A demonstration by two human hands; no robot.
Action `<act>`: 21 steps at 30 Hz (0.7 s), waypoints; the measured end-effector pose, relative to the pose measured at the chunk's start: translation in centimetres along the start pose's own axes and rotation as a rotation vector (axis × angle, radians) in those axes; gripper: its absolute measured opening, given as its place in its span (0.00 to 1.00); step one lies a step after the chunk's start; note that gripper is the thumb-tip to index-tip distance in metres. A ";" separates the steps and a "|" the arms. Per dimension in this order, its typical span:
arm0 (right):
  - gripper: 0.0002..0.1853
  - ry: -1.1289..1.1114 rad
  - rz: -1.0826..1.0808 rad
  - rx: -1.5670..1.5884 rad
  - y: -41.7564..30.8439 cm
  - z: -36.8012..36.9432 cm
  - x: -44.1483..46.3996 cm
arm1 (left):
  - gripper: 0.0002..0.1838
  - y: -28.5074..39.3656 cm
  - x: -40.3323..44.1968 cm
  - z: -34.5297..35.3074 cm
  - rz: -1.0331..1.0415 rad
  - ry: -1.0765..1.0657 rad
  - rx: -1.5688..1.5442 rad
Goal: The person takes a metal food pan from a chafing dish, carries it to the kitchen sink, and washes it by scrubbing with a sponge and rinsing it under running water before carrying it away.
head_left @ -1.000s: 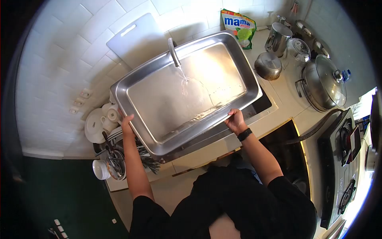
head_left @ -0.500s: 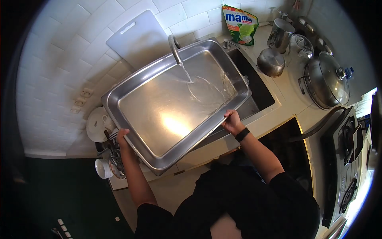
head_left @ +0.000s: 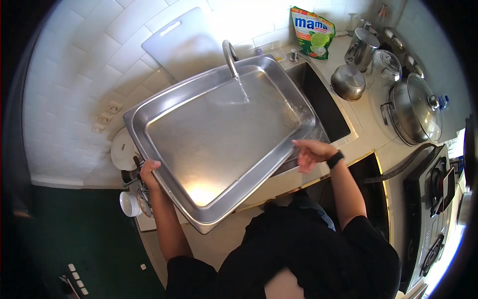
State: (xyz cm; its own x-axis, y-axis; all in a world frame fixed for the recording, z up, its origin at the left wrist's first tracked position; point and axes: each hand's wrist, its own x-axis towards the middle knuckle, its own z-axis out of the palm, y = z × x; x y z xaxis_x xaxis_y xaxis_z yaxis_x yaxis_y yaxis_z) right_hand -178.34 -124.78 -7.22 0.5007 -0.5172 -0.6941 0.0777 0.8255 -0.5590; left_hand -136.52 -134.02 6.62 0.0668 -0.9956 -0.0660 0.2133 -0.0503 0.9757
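The left hand (head_left: pixel 151 173) is closed around the left rim of the steel tray (head_left: pixel 219 139), thumb on top; the right hand (head_left: pixel 315 151) is partly open beside the near right rim, fingers blurred, and whether a fingertip contacts the metal cannot be told. The tray is positioned over the sink (head_left: pixel 326 102) and the counter (head_left: pixel 372 119), beneath the faucet (head_left: pixel 229 56), from which water (head_left: pixel 243 92) runs onto its base.
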 end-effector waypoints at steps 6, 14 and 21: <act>0.18 0.127 -0.784 0.207 -7.3 1.7 -0.1 | 0.06 -0.8 -1.1 0.6 -0.052 0.008 0.017; 0.10 0.114 -0.648 0.465 -17.4 4.3 16.0 | 0.06 -0.6 -1.9 0.0 -0.035 -0.085 0.113; 0.10 0.190 -0.605 0.328 -18.4 4.4 17.2 | 0.07 -2.7 -1.3 -1.4 0.063 0.103 0.050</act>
State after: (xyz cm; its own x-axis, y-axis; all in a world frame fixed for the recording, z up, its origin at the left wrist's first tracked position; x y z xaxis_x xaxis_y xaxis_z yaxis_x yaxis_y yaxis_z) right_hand -167.38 -147.88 -6.93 0.1307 -0.9118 -0.3892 0.5650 0.3912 -0.7265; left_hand -135.82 -132.53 3.78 0.1788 -0.9836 -0.0225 0.1564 0.0058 0.9877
